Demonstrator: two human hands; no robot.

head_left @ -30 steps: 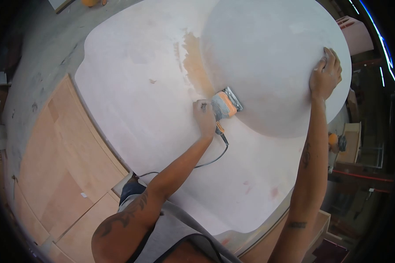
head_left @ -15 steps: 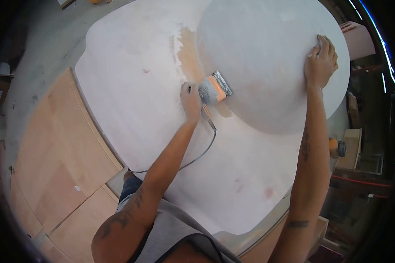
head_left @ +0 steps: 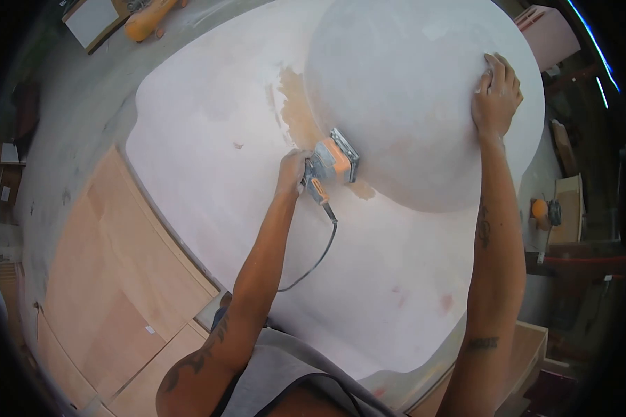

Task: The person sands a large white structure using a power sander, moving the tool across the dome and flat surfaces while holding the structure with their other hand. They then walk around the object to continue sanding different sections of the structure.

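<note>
Head view: the sander (head_left: 332, 163) sits at the foot of the dome (head_left: 410, 104) on the big pale panel (head_left: 209, 181), with the left hand (head_left: 292, 174) clamped on its handle. The right hand (head_left: 495, 94) lies flat on the dome's far side, gripping nothing. Most of the surface looks evenly pale, so I judge it largely done; a tan patch (head_left: 295, 111) along the seam and reddish spots (head_left: 446, 302) near the close edge look left.

Orange-grey sander (head_left: 332, 163), whitish form (head_left: 410, 97)

One camera sits on the person's head. It looks forward and down at the big white shape (head_left: 209, 201) from just above it. It is near, so the big white shape fills most of the view. The view bends round at the edges, and dark corners ring it
</note>
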